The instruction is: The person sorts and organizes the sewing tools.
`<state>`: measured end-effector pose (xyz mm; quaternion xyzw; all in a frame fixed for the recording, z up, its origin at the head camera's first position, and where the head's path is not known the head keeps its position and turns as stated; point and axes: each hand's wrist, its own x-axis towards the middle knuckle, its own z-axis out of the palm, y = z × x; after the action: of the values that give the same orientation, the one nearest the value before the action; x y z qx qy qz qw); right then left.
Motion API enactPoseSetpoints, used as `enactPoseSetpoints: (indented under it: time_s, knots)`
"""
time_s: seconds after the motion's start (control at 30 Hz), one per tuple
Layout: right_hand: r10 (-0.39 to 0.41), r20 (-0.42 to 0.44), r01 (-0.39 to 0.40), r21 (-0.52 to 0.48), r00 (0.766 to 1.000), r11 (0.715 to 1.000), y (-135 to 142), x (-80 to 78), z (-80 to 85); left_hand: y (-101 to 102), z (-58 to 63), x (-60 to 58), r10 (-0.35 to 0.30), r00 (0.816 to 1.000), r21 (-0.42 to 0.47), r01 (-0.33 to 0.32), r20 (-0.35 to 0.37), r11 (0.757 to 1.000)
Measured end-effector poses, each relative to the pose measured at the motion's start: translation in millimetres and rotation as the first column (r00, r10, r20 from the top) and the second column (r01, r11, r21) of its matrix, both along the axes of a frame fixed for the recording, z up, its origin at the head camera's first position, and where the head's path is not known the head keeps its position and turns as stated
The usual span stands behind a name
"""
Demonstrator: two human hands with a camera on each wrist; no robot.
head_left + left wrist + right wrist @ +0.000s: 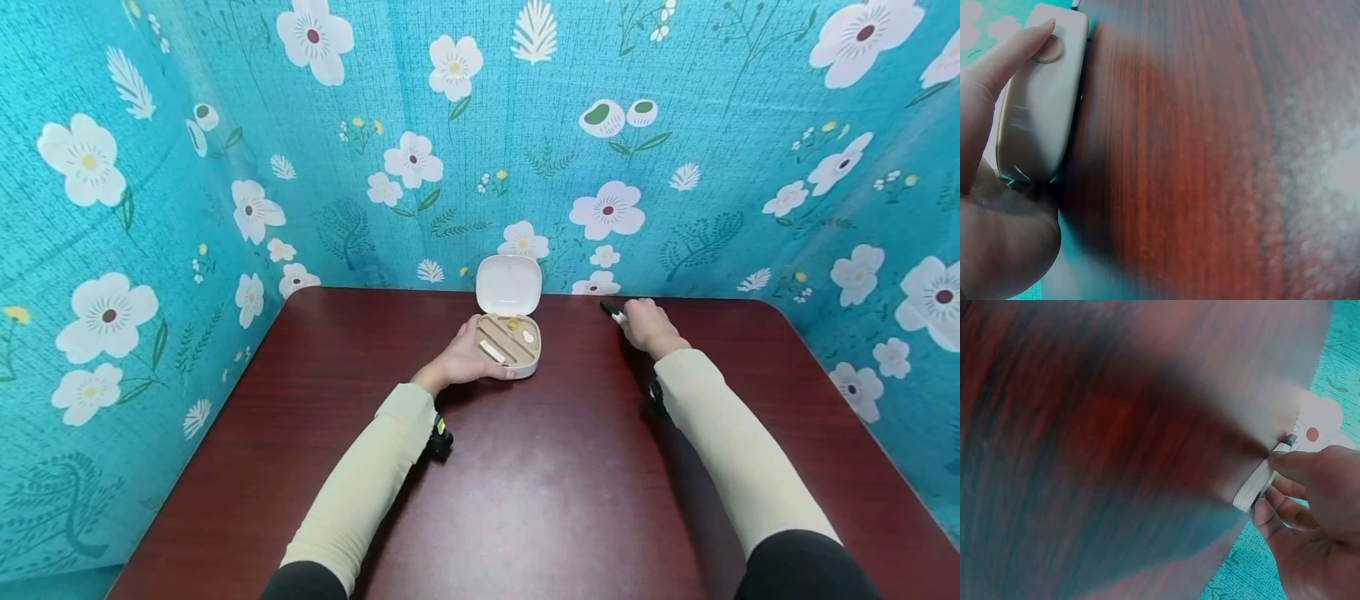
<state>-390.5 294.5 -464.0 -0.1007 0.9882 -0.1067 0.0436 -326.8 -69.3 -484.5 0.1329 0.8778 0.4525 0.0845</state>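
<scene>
My left hand (462,358) grips the left side of a small white case (528,367), thumb along its front and fingers behind. Its lid (508,285) stands raised at the back. Inside the tan divided tray (501,332) lie a small white bar (492,352), a gold-coloured round piece (513,323) and a small white piece (528,337). In the left wrist view the thumb lies beside a round button (1049,51) on the case's front. Farther right, my right hand (649,327) pinches a white marker (1251,487) with a black end (609,308), between thumb and fingers.
A dark red-brown wooden table (570,467) with rounded far corners lies under both arms. Blue floral cloth (420,225) hangs behind it and along both sides. The case stands close to the far edge. A small dark camera (440,440) sits under the left wrist.
</scene>
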Motion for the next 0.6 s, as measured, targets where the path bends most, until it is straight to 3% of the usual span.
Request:
enactPoseSetpoints:
  time_s: [0.27,0.6]
  knots:
    - [-0.005,0.054,0.01,-0.107,0.999,0.994,7,6.1,1.9,2,-0.5,0.1,0.001,1.0,0.011,-0.001,0.004,1.0]
    - [-0.024,0.055,0.038,-0.278,0.998,0.96,12,23.6,-0.3,0,0.8,2.0,0.005,1.0,0.005,-0.005,0.011,1.0]
